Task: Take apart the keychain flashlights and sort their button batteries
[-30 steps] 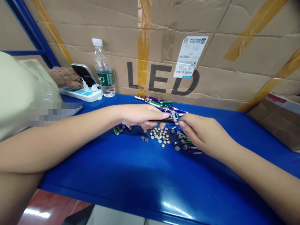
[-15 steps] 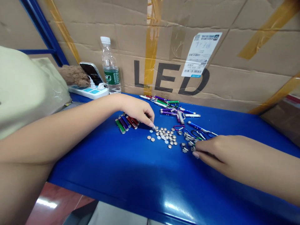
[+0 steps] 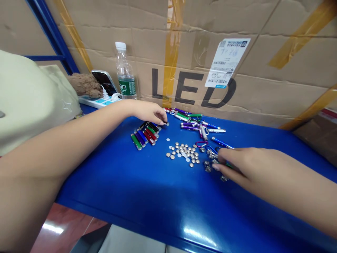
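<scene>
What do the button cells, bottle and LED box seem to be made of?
Button cells: probably metal, smooth and shiny, judging by their bright highlights.
Bottle: likely clear, glossy plastic; it's see-through, though glass can't be fully excluded.
Box: apparently cardboard, matte brown, with creases and folds.

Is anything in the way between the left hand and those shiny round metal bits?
Nothing tall shows there. A white disc lies flat on the table between the left hand and the metal bits; it looks low enough to reach over.
</scene>
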`<control>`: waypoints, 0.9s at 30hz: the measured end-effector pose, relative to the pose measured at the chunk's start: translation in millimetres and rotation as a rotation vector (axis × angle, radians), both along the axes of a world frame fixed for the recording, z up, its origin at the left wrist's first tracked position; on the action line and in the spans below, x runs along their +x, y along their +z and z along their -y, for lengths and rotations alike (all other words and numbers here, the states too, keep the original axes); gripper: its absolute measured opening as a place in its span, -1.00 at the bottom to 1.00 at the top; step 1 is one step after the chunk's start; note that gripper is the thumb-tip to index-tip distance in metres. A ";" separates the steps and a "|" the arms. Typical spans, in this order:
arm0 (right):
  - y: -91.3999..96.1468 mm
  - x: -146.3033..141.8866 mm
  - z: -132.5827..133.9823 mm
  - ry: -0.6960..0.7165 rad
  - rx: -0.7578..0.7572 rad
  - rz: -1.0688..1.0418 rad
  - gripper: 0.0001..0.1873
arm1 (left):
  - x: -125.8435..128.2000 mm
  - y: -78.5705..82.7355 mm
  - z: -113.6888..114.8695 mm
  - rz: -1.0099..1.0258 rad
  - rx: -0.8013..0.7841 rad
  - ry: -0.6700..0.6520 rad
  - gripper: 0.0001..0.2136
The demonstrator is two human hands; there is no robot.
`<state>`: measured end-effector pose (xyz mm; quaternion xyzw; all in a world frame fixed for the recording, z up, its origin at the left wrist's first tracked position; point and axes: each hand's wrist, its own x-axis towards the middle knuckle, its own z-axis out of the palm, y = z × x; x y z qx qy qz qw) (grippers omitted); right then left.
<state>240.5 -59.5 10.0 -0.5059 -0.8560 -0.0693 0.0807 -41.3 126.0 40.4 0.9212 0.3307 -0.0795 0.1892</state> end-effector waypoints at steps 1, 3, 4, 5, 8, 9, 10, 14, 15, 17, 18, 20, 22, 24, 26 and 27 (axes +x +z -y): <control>2.8 -5.8 -0.4 -0.005 0.002 0.064 -0.77 | -3.6 -1.8 -5.4 -0.008 -0.004 0.013 -0.65; 5.2 -15.9 -0.7 0.017 -0.001 0.139 -0.82 | -9.4 -4.8 -13.4 -0.039 -0.019 0.023 -0.65; 4.6 -19.8 -0.8 0.037 0.001 0.147 -0.85 | -11.2 -5.7 -15.8 -0.057 -0.029 0.023 -0.66; 3.0 -22.6 -0.8 0.060 0.005 0.145 -0.86 | -12.1 -5.9 -17.0 -0.077 -0.035 0.022 -0.66; -5.0 -26.7 -2.0 0.120 0.042 0.124 -0.92 | -9.2 -2.8 -12.2 -0.134 -0.015 0.023 -0.68; -7.8 -27.1 -2.7 0.136 0.057 0.119 -0.94 | -6.2 -0.7 -7.6 -0.139 0.023 0.025 -0.69; -10.3 -27.2 -3.6 0.148 0.070 0.114 -0.96 | -2.2 1.7 -1.6 -0.131 0.071 0.022 -0.71; -16.5 -26.5 -7.5 0.141 0.064 0.089 -0.93 | 19.0 9.0 32.5 0.046 0.173 -0.127 -0.82; -17.2 -26.1 -8.4 0.133 0.050 0.081 -0.92 | 24.2 9.4 41.4 0.072 0.131 -0.195 -0.84; -18.2 -25.4 -10.1 0.120 0.022 0.063 -0.90 | 32.5 7.8 56.3 0.087 0.086 -0.284 -0.87; -18.5 -25.1 -11.0 0.113 0.010 0.057 -0.90 | 35.4 6.1 61.7 0.091 0.081 -0.304 -0.87; -18.9 -24.9 -12.5 0.100 -0.018 0.052 -0.88 | 39.1 2.2 68.0 0.095 0.097 -0.324 -0.86; -19.1 -25.1 -13.8 0.087 -0.041 0.055 -0.87 | 40.7 -0.9 70.0 0.089 0.113 -0.323 -0.86; -19.2 -25.2 -14.6 0.092 -0.041 0.064 -0.87 | 41.4 -2.4 70.4 0.073 0.112 -0.306 -0.85; -19.3 -24.9 -15.4 0.116 -0.007 0.086 -0.86 | 41.7 -2.1 71.0 0.065 0.096 -0.283 -0.85; -19.6 -24.6 -15.8 0.133 0.019 0.102 -0.85 | 41.7 -1.6 71.4 0.063 0.091 -0.272 -0.85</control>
